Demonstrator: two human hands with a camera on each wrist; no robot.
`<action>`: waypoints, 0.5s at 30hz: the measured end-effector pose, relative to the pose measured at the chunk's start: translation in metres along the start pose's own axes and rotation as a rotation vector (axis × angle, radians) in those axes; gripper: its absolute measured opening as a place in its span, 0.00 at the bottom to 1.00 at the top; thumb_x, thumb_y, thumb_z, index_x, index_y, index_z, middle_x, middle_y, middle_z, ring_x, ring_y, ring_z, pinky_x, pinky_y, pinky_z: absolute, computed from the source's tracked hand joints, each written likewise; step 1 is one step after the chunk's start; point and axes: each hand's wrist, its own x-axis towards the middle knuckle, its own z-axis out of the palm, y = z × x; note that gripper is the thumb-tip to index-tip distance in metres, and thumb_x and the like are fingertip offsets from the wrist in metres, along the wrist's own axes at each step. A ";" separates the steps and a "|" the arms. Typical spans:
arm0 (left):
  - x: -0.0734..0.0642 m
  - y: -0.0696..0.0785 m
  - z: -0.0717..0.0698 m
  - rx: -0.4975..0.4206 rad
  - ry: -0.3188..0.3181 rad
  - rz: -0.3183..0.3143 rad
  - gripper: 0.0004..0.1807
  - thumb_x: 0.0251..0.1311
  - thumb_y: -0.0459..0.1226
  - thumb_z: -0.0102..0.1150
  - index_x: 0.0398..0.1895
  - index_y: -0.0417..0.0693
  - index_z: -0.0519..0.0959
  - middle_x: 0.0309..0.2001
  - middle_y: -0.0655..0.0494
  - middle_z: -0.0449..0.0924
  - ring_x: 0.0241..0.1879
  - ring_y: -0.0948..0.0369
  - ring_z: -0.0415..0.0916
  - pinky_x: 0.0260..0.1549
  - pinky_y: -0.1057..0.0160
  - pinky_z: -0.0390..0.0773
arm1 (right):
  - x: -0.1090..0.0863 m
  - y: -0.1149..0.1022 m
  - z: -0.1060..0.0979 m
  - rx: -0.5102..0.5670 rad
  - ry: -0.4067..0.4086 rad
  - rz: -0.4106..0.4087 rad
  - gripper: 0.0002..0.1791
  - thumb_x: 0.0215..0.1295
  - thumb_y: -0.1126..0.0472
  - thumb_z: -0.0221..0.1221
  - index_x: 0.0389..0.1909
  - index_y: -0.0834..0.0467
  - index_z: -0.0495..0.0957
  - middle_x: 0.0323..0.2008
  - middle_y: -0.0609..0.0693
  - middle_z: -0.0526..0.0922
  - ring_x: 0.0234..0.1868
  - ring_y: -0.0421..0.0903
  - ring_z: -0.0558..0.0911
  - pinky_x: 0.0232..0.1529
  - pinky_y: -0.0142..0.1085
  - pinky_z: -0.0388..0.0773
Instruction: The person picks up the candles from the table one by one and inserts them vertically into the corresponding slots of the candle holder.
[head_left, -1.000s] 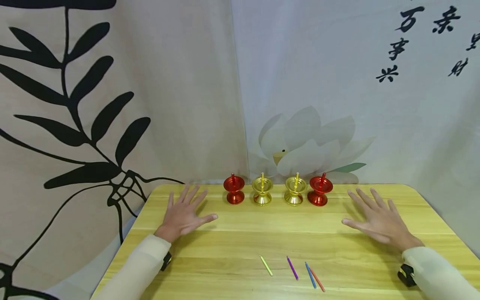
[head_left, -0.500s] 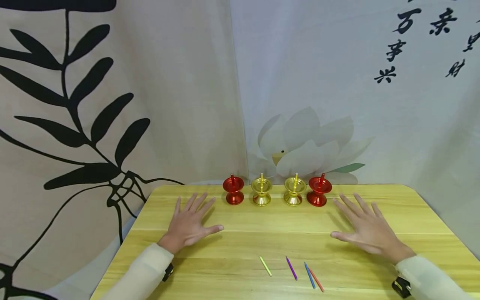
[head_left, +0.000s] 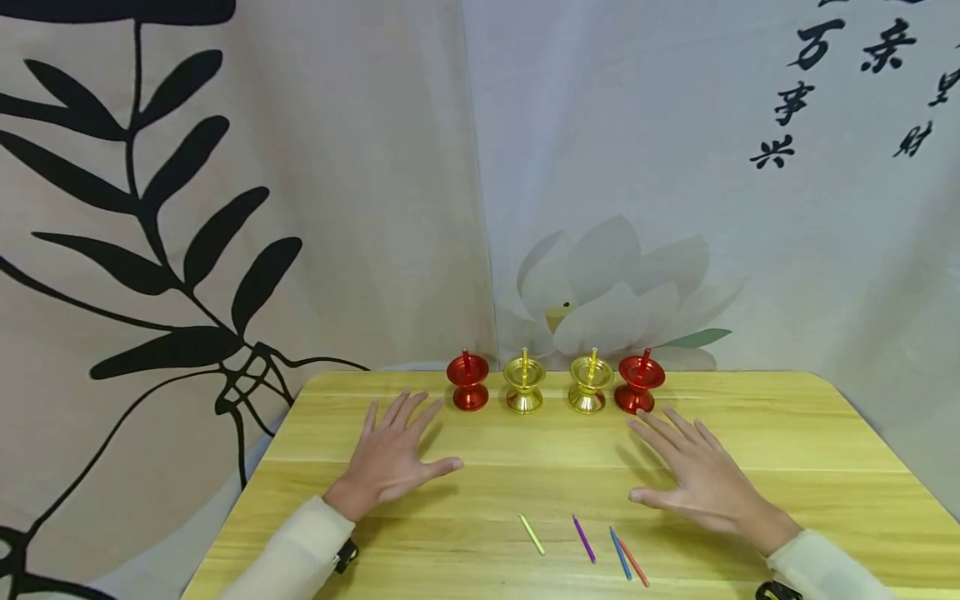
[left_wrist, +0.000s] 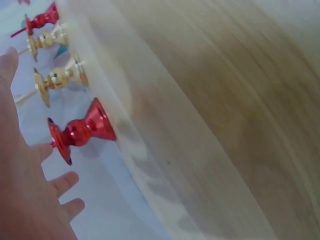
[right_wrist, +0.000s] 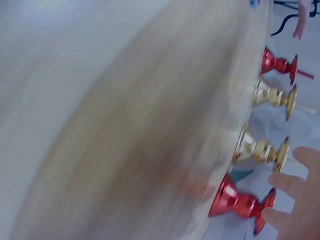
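Observation:
Along the table's far edge stands a row of candle holders: a red one (head_left: 468,383) at the left, two gold ones (head_left: 524,383) (head_left: 591,383) in the middle, another red one (head_left: 639,382) at the right. Each has a thin upright spike. My left hand (head_left: 390,458), fingers spread and holding nothing, hovers over the table left of the row. My right hand (head_left: 701,471) is spread too, its fingertips just in front of the right red holder. Between and below the hands lie thin candles: yellow-green (head_left: 532,534), purple (head_left: 583,538), blue (head_left: 620,553) and orange-red (head_left: 634,563), the last two close together.
The wooden table (head_left: 480,483) has rounded far corners. Right behind it hangs a pale cloth backdrop (head_left: 375,208) printed with dark leaves, a lotus and brush-written characters. Dark wrist straps (head_left: 345,556) show below both cream sleeves.
Both hands have moved inward over the table, the right one farther left and closer to the right red holder. The candle holders and candles have stayed in place.

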 end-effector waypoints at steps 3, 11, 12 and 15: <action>0.000 0.004 -0.001 -0.029 0.032 0.000 0.58 0.65 0.79 0.54 0.89 0.57 0.61 0.87 0.47 0.57 0.86 0.40 0.49 0.79 0.25 0.41 | 0.003 -0.012 0.003 0.035 0.011 -0.023 0.51 0.65 0.33 0.72 0.84 0.50 0.68 0.81 0.56 0.69 0.82 0.70 0.61 0.73 0.77 0.58; 0.009 0.013 -0.002 -0.263 0.116 -0.036 0.56 0.68 0.70 0.64 0.87 0.45 0.62 0.82 0.41 0.63 0.81 0.39 0.59 0.78 0.27 0.50 | 0.014 -0.039 0.011 0.157 0.016 -0.095 0.45 0.67 0.35 0.72 0.79 0.54 0.74 0.76 0.52 0.77 0.79 0.71 0.65 0.72 0.75 0.60; 0.011 0.014 -0.002 -0.300 0.123 -0.051 0.55 0.69 0.68 0.66 0.87 0.44 0.61 0.83 0.41 0.63 0.81 0.38 0.60 0.78 0.27 0.52 | 0.015 -0.043 0.013 0.171 0.016 -0.107 0.45 0.68 0.35 0.71 0.79 0.54 0.75 0.75 0.52 0.77 0.79 0.71 0.66 0.71 0.75 0.61; 0.019 0.016 -0.002 -0.432 0.141 -0.100 0.53 0.71 0.62 0.70 0.87 0.43 0.60 0.83 0.42 0.63 0.80 0.38 0.60 0.76 0.29 0.59 | 0.022 -0.053 0.016 0.232 -0.006 -0.107 0.44 0.69 0.35 0.71 0.78 0.55 0.75 0.74 0.53 0.78 0.78 0.71 0.67 0.69 0.77 0.64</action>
